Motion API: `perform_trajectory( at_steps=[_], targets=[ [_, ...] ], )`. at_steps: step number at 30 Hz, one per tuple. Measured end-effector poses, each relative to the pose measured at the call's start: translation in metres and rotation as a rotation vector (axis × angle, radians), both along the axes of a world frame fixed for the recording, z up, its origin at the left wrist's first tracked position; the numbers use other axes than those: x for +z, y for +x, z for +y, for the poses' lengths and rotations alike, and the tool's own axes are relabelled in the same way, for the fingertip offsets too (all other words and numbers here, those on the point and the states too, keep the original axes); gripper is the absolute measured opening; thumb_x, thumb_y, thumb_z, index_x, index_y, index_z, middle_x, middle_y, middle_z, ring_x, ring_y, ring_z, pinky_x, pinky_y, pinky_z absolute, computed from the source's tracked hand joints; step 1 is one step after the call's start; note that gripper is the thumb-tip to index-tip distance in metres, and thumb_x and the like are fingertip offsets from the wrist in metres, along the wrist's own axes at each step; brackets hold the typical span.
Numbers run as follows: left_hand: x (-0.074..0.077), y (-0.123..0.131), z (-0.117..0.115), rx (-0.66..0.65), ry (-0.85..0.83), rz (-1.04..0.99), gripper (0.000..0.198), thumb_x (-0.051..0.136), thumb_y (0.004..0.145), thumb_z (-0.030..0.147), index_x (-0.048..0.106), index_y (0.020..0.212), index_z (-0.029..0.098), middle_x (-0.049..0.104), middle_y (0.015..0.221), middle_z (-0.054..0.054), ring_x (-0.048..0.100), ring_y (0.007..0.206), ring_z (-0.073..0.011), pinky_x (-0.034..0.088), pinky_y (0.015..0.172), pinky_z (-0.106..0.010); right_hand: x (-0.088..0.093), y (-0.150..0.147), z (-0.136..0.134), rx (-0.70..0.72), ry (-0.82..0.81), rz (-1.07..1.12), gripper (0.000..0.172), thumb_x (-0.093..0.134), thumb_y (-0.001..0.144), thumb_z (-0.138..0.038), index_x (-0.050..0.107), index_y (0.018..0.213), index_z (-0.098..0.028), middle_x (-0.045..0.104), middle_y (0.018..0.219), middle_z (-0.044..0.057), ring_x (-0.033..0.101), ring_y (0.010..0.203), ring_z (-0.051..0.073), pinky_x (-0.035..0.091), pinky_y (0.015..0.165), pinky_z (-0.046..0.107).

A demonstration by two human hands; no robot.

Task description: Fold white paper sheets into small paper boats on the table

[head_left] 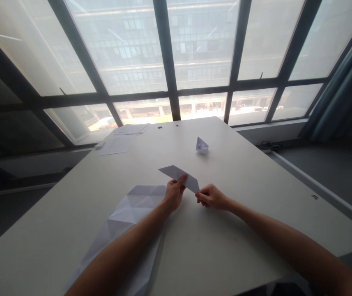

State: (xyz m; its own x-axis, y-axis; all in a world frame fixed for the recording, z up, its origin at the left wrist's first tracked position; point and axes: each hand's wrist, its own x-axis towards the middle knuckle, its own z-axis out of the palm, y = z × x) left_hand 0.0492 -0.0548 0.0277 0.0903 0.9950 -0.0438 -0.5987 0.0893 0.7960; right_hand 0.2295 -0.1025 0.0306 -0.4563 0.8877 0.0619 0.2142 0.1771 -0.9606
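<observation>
A folded piece of white paper, shaped like a slanted four-sided strip, is held up above the table. My left hand grips its lower middle, with the thumb on the near face and the fingers behind. At the paper's right corner, my right hand pinches the tip between thumb and curled fingers. A large creased sheet of paper lies partly under my left forearm, which hides some of it. Farther off stands a small folded paper boat.
The white table stretches toward tall windows. Several flat paper sheets lie at its far left. Two dark round spots sit near the far edge, and a small dark mark is at the right edge. A blue curtain hangs at right.
</observation>
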Motion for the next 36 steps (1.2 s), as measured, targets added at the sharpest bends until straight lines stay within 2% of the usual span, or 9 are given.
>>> perform_trajectory(
  at_steps=[3, 6, 9, 13, 21, 31, 33, 36],
  targets=[
    [0.000, 0.001, -0.005, -0.114, 0.023, 0.096, 0.030, 0.086, 0.063, 0.032, 0.074, 0.080, 0.010, 0.073, 0.082, -0.010, 0.067, 0.076, -0.0188, 0.051, 0.077, -0.031, 0.001, 0.000, 0.001, -0.044, 0.070, -0.004, 0.040, 0.056, 0.085, -0.045, 0.062, 0.064, -0.013, 0.055, 0.054, 0.000, 0.048, 0.049, 0.010, 0.035, 0.049, 0.021],
    [0.001, 0.004, -0.014, -0.274, 0.035, 0.208, 0.031, 0.086, 0.064, 0.033, 0.075, 0.080, 0.009, 0.074, 0.084, -0.012, 0.067, 0.074, -0.0210, 0.051, 0.074, -0.031, -0.001, 0.000, 0.004, -0.117, 0.153, -0.008, 0.046, 0.054, 0.086, -0.051, 0.054, 0.058, -0.014, 0.048, 0.053, -0.003, 0.041, 0.050, 0.009, 0.030, 0.049, 0.022],
    [0.001, 0.009, -0.022, -0.338, 0.059, 0.253, 0.029, 0.085, 0.065, 0.032, 0.075, 0.080, 0.009, 0.074, 0.083, -0.012, 0.066, 0.073, -0.0215, 0.050, 0.071, -0.031, -0.004, 0.003, 0.006, -0.110, 0.146, 0.002, 0.050, 0.052, 0.086, -0.055, 0.051, 0.057, -0.014, 0.042, 0.052, -0.003, 0.037, 0.051, 0.009, 0.026, 0.047, 0.022],
    [0.005, 0.011, -0.025, -0.279, 0.065, 0.224, 0.026, 0.085, 0.065, 0.030, 0.075, 0.079, 0.010, 0.073, 0.079, -0.009, 0.065, 0.070, -0.0192, 0.048, 0.070, -0.029, -0.005, 0.006, 0.006, -0.049, 0.088, 0.014, 0.049, 0.052, 0.086, -0.055, 0.051, 0.058, -0.015, 0.042, 0.052, -0.003, 0.038, 0.049, 0.009, 0.027, 0.046, 0.022],
    [0.010, 0.009, -0.015, -0.076, -0.017, 0.115, 0.028, 0.088, 0.060, 0.028, 0.071, 0.073, 0.011, 0.068, 0.073, -0.005, 0.058, 0.064, -0.0127, 0.043, 0.061, -0.023, 0.002, 0.003, 0.003, -0.007, 0.069, -0.008, 0.047, 0.054, 0.085, -0.051, 0.044, 0.055, -0.016, 0.037, 0.051, -0.004, 0.033, 0.048, 0.008, 0.023, 0.045, 0.022],
    [0.009, -0.011, 0.014, 0.130, -0.045, 0.005, 0.033, 0.088, 0.060, 0.034, 0.071, 0.081, 0.014, 0.065, 0.069, 0.000, 0.058, 0.063, -0.0086, 0.045, 0.062, -0.020, 0.002, 0.009, 0.000, 0.030, 0.033, -0.039, 0.046, 0.056, 0.082, -0.049, 0.041, 0.053, -0.017, 0.031, 0.051, -0.005, 0.027, 0.049, 0.007, 0.019, 0.045, 0.022],
    [0.010, -0.015, 0.016, 0.097, -0.038, -0.036, 0.036, 0.087, 0.062, 0.038, 0.072, 0.086, 0.016, 0.066, 0.074, 0.000, 0.060, 0.067, -0.0091, 0.047, 0.066, -0.020, 0.001, 0.010, 0.001, -0.030, 0.036, -0.015, 0.046, 0.056, 0.082, -0.050, 0.043, 0.053, -0.017, 0.031, 0.050, -0.005, 0.028, 0.048, 0.007, 0.019, 0.045, 0.022],
    [0.011, -0.012, 0.007, -0.118, 0.020, -0.023, 0.042, 0.081, 0.069, 0.048, 0.072, 0.096, 0.017, 0.070, 0.092, -0.006, 0.064, 0.081, -0.0148, 0.050, 0.075, -0.026, 0.002, 0.010, 0.003, -0.132, 0.062, 0.023, 0.045, 0.055, 0.083, -0.051, 0.047, 0.055, -0.016, 0.034, 0.051, -0.004, 0.031, 0.050, 0.008, 0.021, 0.046, 0.023]
  ],
)
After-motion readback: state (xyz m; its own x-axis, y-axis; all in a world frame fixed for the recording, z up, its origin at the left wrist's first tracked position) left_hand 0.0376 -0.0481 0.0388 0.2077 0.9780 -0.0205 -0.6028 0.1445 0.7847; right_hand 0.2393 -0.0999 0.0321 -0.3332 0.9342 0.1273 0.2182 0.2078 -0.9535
